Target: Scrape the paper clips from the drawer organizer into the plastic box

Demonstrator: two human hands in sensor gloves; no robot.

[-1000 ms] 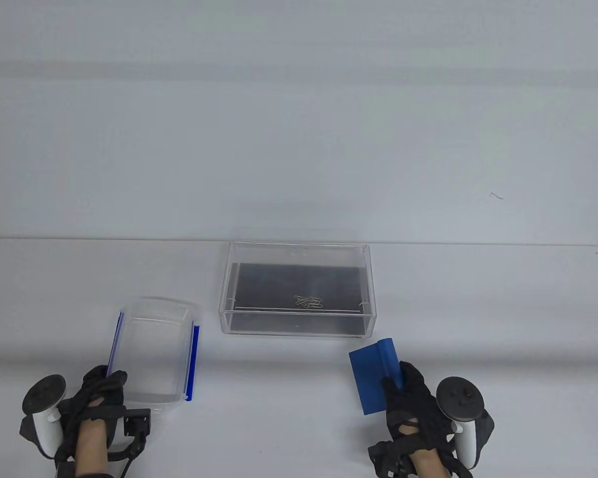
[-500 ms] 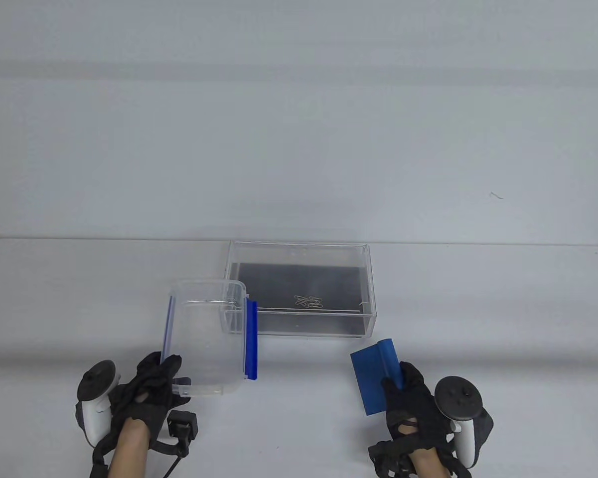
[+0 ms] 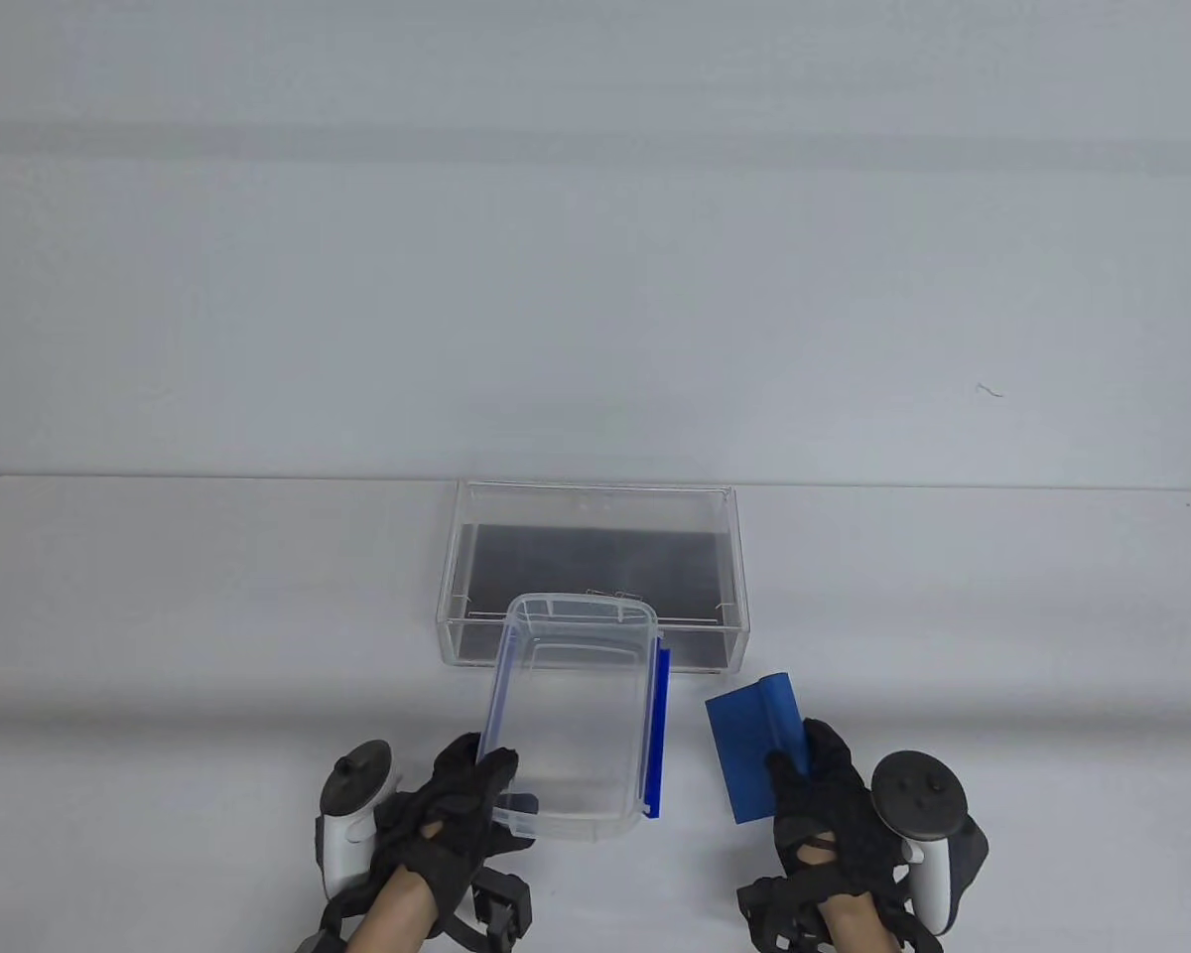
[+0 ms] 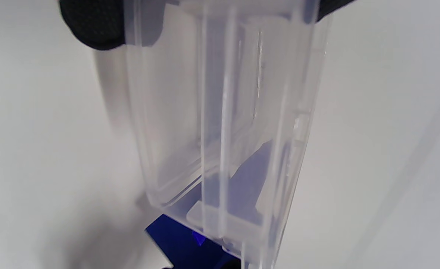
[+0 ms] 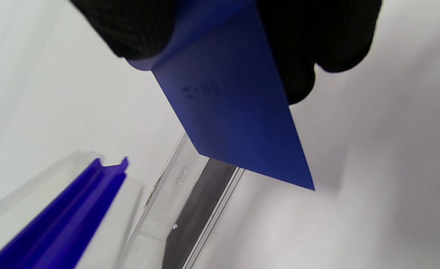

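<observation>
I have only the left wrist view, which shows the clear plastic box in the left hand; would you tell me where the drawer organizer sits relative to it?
Observer: In the table view, the clear rectangular drawer organizer with a dark floor lies just beyond the clear plastic box with blue latches; the box's far rim overlaps its near wall.
Operator: Thank you; where are the paper clips?
Observer: The small metal paper clips lie inside the organizer, near its front wall, right past the box's far rim.
Operator: And what is the right hand doing?
Observer: The right hand holds a flat blue plastic scraper, right of the box and outside the organizer.
</observation>
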